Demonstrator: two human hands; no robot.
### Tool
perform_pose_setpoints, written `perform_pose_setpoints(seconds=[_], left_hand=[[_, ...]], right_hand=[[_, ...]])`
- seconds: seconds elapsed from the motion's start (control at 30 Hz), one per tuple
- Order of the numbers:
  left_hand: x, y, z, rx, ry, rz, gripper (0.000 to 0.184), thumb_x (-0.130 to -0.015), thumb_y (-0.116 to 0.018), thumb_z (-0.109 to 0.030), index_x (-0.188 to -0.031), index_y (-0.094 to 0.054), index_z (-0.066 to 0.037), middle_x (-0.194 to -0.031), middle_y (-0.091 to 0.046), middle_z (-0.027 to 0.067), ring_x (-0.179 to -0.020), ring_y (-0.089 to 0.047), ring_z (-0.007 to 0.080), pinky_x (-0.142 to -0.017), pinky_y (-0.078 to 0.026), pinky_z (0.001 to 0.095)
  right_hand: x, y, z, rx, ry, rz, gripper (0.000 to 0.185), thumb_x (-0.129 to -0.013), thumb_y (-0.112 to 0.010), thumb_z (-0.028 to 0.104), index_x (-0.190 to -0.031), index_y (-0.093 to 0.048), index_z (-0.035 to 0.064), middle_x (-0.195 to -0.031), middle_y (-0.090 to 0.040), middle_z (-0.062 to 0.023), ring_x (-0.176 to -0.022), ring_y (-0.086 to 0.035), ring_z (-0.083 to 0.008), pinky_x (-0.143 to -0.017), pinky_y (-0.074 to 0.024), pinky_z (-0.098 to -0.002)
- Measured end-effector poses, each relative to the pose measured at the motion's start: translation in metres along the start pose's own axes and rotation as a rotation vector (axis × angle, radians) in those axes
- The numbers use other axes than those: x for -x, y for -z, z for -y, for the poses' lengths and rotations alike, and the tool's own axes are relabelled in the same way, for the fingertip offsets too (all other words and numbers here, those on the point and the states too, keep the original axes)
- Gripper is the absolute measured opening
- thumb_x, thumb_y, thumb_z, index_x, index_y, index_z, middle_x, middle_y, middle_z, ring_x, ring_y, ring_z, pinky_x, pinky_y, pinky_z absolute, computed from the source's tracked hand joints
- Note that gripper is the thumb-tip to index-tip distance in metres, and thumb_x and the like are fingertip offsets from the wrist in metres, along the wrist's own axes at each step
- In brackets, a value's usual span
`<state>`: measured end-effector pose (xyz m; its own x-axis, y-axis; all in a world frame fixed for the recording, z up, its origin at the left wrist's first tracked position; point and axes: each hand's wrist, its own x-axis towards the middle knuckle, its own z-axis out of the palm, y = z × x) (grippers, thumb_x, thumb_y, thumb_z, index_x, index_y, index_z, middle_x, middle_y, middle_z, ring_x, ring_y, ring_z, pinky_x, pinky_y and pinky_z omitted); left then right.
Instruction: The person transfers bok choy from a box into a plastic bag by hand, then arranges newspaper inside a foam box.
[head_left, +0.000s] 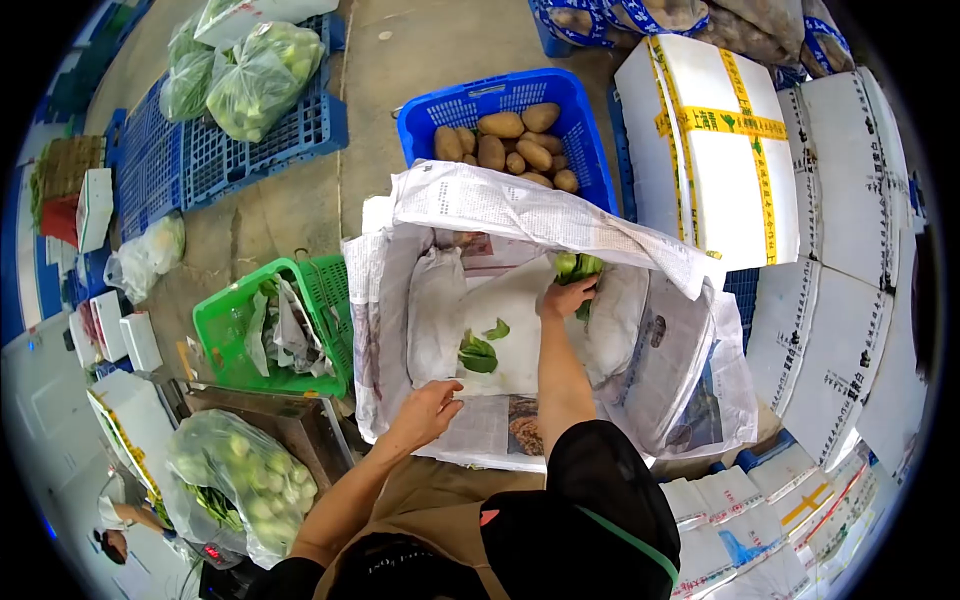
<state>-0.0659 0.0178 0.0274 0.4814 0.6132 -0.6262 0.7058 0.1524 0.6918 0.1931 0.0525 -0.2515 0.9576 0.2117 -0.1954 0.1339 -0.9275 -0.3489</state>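
My right hand (570, 297) reaches into a large box lined with newspaper (470, 195), its fingers closed around a bunch of leafy greens (576, 265) by the far right inner corner. My left hand (428, 412) is over the box's near left side with nothing in it, its fingers loosely bent and apart. Loose green leaves (478, 354) lie on the white bottom of the box. White paper-like bundles (436, 310) line its left and right inner sides. My right fingers hide part of the greens.
Beyond the box stands a blue crate (588, 120) of potatoes. A green basket (228, 325) with crumpled paper is at left, above a bag of green vegetables (245, 470). White foam boxes (720, 150) stack along the right. A person (120, 510) is at lower left.
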Motion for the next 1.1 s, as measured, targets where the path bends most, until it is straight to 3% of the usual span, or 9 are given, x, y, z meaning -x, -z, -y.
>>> perform_pose_setpoints(seconds=[0.13, 0.23, 0.3, 0.5, 0.57, 0.7, 0.8, 0.97, 1.1], left_hand=[[0.005, 0.002, 0.013, 0.038, -0.010, -0.041, 0.029, -0.084, -0.062, -0.017, -0.109, -0.060, -0.002, -0.090, -0.063, 0.0169, -0.080, -0.062, 0.0308, -0.073, -0.049, 0.0384], [0.002, 0.012, 0.017, 0.045, -0.024, -0.067, 0.033, -0.085, -0.063, -0.018, -0.113, -0.059, -0.001, -0.095, -0.064, 0.0179, -0.085, -0.063, 0.0294, -0.075, -0.049, 0.0356], [-0.003, 0.016, 0.025, 0.061, -0.034, -0.114, 0.035, -0.086, -0.063, -0.019, -0.115, -0.059, -0.002, -0.098, -0.064, 0.0174, -0.086, -0.063, 0.0270, -0.076, -0.049, 0.0345], [-0.024, 0.046, 0.017, 0.871, -0.029, -0.154, 0.061, -0.091, -0.059, -0.038, -0.133, -0.041, 0.003, -0.122, -0.056, 0.0143, -0.116, -0.053, 0.0233, -0.095, -0.045, 0.0344], [-0.012, 0.067, 0.015, 1.270, -0.040, 0.089, 0.063, -0.091, -0.060, -0.040, -0.134, -0.040, 0.002, -0.122, -0.057, 0.0137, -0.114, -0.054, 0.0217, -0.094, -0.046, 0.0343], [0.048, 0.107, 0.004, 1.464, -0.182, 0.041, 0.059, -0.091, -0.060, -0.040, -0.132, -0.043, 0.000, -0.120, -0.057, 0.0108, -0.108, -0.058, 0.0193, -0.092, -0.049, 0.0339], [0.098, 0.138, 0.019, 1.450, -0.216, -0.148, 0.052, -0.093, -0.058, -0.036, -0.129, -0.046, -0.001, -0.119, -0.058, 0.0090, -0.104, -0.060, 0.0178, -0.091, -0.049, 0.0327], [0.183, 0.181, 0.053, 1.489, -0.381, -0.352, 0.053, -0.090, -0.064, -0.032, -0.130, -0.046, -0.002, -0.121, -0.057, 0.0086, -0.108, -0.057, 0.0176, -0.092, -0.048, 0.0322], [0.254, 0.213, 0.086, 1.376, -0.526, -0.591, 0.049, -0.086, -0.069, -0.025, -0.124, -0.049, -0.001, -0.115, -0.058, 0.0072, -0.100, -0.059, 0.0154, -0.087, -0.049, 0.0303]], right_hand=[[-0.004, 0.029, 0.007, 0.074, 0.075, 0.022, 0.073, -0.070, -0.066, 0.003, -0.136, -0.035, 0.0040, -0.110, -0.052, -0.0237, -0.089, -0.059, -0.0447, -0.076, -0.0501, -0.0502], [-0.037, 0.029, -0.048, -0.254, 0.190, 0.433, 0.055, -0.070, -0.062, 0.000, -0.123, -0.050, -0.0019, -0.103, -0.062, -0.0219, -0.087, -0.064, -0.0395, -0.075, -0.0536, -0.0453], [-0.027, 0.090, -0.031, -0.610, -0.197, 0.904, 0.050, -0.069, -0.062, 0.001, -0.118, -0.054, -0.0043, -0.104, -0.064, -0.0203, -0.087, -0.066, -0.0351, -0.076, -0.0553, -0.0416], [0.088, 0.230, 0.011, -1.090, -0.410, 1.531, 0.052, -0.068, -0.063, 0.001, -0.119, -0.053, -0.0064, -0.106, -0.064, -0.0162, -0.091, -0.066, -0.0278, -0.082, -0.0557, -0.0382], [0.135, 0.260, 0.038, -1.153, -0.408, 1.565, 0.056, -0.068, -0.066, 0.003, -0.122, -0.052, -0.0058, -0.109, -0.063, -0.0149, -0.094, -0.065, -0.0249, -0.085, -0.0542, -0.0371], [0.178, 0.264, 0.087, -0.815, -0.123, 1.835, 0.067, -0.069, -0.068, 0.011, -0.130, -0.045, -0.0040, -0.119, -0.059, -0.0138, -0.106, -0.060, -0.0234, -0.091, -0.0482, -0.0317], [0.233, 0.302, 0.142, -0.506, 0.571, 1.722, 0.075, -0.071, -0.068, 0.015, -0.136, -0.038, -0.0068, -0.131, -0.051, -0.0135, -0.119, -0.051, -0.0218, -0.102, -0.0378, -0.0323], [0.300, 0.296, 0.187, -0.538, 0.678, 2.091, 0.084, -0.078, -0.073, 0.035, -0.139, -0.033, -0.0082, -0.135, -0.046, -0.0116, -0.122, -0.045, -0.0199, -0.104, -0.0337, -0.0325], [0.417, 0.284, 0.219, -0.606, 0.618, 1.887, 0.047, -0.083, -0.067, 0.008, -0.126, -0.050, -0.0029, -0.117, -0.060, -0.0106, -0.107, -0.057, -0.0196, -0.092, -0.0458, -0.0329]])
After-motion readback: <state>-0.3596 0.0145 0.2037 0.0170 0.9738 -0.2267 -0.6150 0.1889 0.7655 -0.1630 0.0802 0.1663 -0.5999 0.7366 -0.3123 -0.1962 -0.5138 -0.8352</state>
